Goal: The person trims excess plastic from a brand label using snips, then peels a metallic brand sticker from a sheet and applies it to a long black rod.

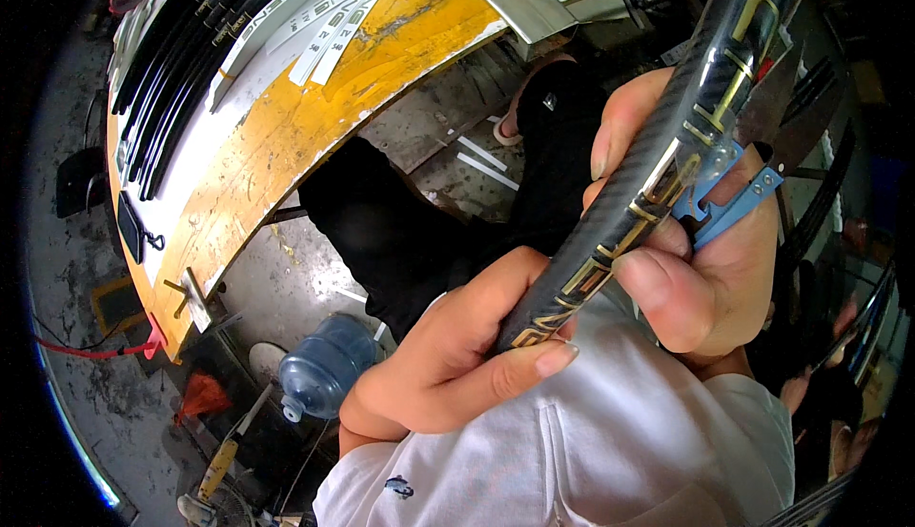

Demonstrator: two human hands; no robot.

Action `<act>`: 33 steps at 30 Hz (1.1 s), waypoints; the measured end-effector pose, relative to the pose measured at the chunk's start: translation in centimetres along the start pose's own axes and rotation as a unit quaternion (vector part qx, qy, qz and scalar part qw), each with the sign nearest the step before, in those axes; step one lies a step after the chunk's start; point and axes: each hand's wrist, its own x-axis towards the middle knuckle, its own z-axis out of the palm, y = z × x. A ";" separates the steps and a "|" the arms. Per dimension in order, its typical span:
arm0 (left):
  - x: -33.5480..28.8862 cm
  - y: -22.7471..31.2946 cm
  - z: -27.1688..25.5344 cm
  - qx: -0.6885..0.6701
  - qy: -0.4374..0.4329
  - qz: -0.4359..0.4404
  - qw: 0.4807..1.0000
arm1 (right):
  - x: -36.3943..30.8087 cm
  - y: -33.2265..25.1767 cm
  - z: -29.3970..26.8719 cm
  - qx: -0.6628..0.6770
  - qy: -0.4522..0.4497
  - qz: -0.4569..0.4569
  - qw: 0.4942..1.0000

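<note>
A glossy black carbon-look tube (624, 184) with gold lettering runs from the upper right down to my chest. My left hand (457, 355) is wrapped round its lower end, thumb along the near side. Higher up, my right hand (710, 279) is closed against the tube, with fingers behind it and the thumb bent in front. A small blue riveted tool (734, 211) sticks out of that hand beside the lettering; its working end is hidden. Something shiny and clear, perhaps film, shows at the tube's edge there.
A yellow, paint-worn bench (381, 60) curves across the upper left. It carries a row of black tubes (191, 70), white printed strips (334, 41) and a dark phone-like slab (132, 227). Below are a blue water jug (329, 365), a fan (229, 503) and floor scraps (486, 170).
</note>
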 end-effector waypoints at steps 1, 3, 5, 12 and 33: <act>0.0 0.0 -0.1 -0.009 -0.006 -0.001 1.000 | 0.0 0.0 0.0 -0.004 0.000 -0.003 1.000; 0.2 -0.3 -0.5 -0.033 -0.026 0.000 0.999 | -0.1 0.2 -0.1 -0.011 0.000 -0.009 1.000; 0.2 -0.3 -0.4 -0.036 -0.024 0.003 0.999 | -0.2 0.3 -0.2 -0.016 -0.003 -0.015 1.000; 0.2 -0.5 -0.3 -0.043 -0.021 0.001 0.999 | -0.2 0.3 -0.2 -0.026 -0.010 -0.025 0.999; -0.1 0.0 -0.4 -0.033 -0.002 0.040 0.999 | -1.3 2.1 -1.3 0.105 0.095 0.011 0.990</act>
